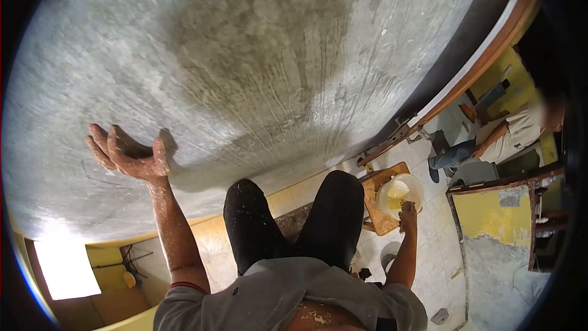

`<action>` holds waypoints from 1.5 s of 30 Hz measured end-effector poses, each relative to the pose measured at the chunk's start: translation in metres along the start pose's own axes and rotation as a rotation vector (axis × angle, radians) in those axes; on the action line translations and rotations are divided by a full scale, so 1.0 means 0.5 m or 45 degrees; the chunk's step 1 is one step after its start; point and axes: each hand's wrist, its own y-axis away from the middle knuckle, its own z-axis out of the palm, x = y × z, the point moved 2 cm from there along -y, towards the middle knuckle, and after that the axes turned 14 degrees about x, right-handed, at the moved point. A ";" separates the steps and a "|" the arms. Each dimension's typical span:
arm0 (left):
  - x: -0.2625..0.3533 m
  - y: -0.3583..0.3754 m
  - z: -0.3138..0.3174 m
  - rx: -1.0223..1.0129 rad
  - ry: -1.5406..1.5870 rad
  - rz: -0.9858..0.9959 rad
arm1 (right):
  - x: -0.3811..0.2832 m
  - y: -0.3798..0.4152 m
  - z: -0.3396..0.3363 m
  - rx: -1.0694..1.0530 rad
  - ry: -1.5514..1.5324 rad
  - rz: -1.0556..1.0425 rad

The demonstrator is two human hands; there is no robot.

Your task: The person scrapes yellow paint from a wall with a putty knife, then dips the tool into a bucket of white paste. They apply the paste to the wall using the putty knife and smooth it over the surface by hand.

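My left hand, speckled with pale splashes, is raised against the grey wall with its fingers spread and nothing in it. Low on my right, a white bucket rests on a wooden stool and has a pale, creamy mix inside. My right hand reaches over the bucket's near rim with its fingers closed. A small yellowish-brown piece shows at those fingers, but I cannot tell what it is. Dark, wet-looking patches and streaks mark the wall ahead.
My knees are bent close to the wall. At the far right another person stands near a door frame. A half-height yellow and grey wall is on the right. Pale tiles cover the floor. A bright window lies lower left.
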 end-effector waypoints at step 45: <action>-0.009 0.021 0.005 -0.156 -0.231 0.209 | 0.142 -0.336 0.256 -0.441 0.544 -0.040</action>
